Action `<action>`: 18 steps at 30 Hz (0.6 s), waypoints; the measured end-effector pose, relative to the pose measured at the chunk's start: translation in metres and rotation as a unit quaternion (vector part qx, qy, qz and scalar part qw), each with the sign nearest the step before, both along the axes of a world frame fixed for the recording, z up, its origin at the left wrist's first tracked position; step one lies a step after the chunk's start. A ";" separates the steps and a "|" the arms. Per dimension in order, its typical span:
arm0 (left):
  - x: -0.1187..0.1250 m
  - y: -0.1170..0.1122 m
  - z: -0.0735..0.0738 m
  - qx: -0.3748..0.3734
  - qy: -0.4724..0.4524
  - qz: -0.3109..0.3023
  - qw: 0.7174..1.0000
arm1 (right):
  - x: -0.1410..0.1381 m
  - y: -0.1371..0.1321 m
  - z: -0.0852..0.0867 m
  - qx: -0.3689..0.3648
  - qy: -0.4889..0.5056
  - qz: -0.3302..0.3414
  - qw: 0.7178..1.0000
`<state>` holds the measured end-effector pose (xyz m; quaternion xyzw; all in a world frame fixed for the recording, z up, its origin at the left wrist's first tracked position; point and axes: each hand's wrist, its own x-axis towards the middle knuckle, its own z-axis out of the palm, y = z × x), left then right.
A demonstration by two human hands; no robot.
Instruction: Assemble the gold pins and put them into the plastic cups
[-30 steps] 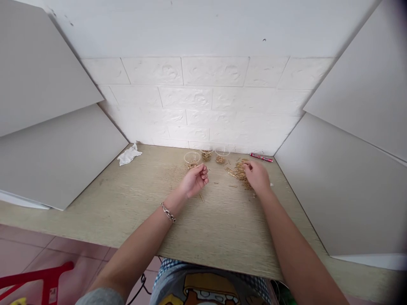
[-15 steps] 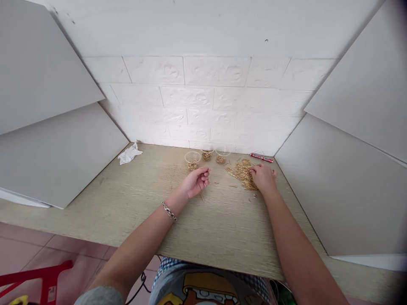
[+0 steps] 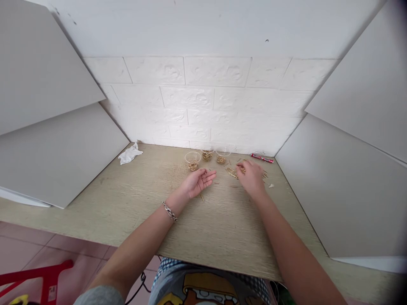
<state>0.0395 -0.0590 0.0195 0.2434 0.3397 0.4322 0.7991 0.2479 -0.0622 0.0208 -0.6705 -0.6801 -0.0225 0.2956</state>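
My left hand (image 3: 197, 185) is turned palm up over the table, its fingers stretched out. A tiny dark sliver shows by its thumb tip, too small to name. Over a pile of thin gold-coloured metal pins (image 3: 232, 173) my right hand (image 3: 252, 178) points left, fingertips pinched together; what is between them I cannot make out. That hand hides most of the pile. One loose gold pin (image 3: 202, 198) lies just below my left hand. Close behind my hands stand three clear cups: a left cup (image 3: 193, 156), a middle cup (image 3: 207, 155) and a right cup (image 3: 223, 153), each with small gold pieces inside.
A red tube-like packet (image 3: 262, 158) lies near the back wall at right. At the far left is a crumpled white tissue (image 3: 130, 153). Grey panels flank the wooden table (image 3: 219, 237) on both sides. A red stool frame (image 3: 47, 277) is on the floor at left.
My right hand has moved left across the pin pile, now covering its middle. My left hand has stayed in place while its curled fingers straightened out.
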 end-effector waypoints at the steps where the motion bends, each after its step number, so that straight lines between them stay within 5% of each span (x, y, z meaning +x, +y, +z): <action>1: 0.001 0.000 0.000 -0.006 -0.006 0.001 1.000 | -0.012 -0.005 0.002 0.010 0.007 0.059 0.998; 7: 0.005 -0.003 0.001 0.008 -0.044 -0.007 0.999 | -0.062 -0.032 0.002 0.035 -0.019 0.249 0.968; 18: 0.004 -0.005 0.002 0.035 -0.027 -0.061 0.997 | -0.069 -0.035 -0.004 0.031 -0.068 0.252 0.965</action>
